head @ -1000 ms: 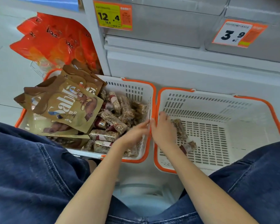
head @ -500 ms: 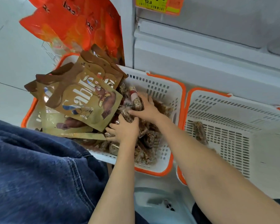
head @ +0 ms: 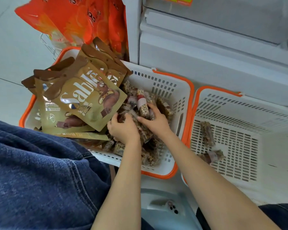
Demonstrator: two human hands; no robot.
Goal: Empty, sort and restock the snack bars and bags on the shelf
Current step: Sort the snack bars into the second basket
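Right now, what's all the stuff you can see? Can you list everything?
left basket: one, white with orange rim, on the floor by the shelf
right basket: one, white with orange rim, beside the left basket
gold bags: several, gold and brown, piled in the left basket's left side
snack bars: many, brown in clear wrap, heaped in the left basket's right side
loose bars: two, brown, on the right basket's floor
orange bags: several, orange, standing behind the left basket
shelf: one, white, behind both baskets
price tag: one, yellow and orange, top edge, partly cut off
jeans: blue, lower left
left hand: on the bar heap, fingers curled round bars
right hand: on the bar heap, gripping bars
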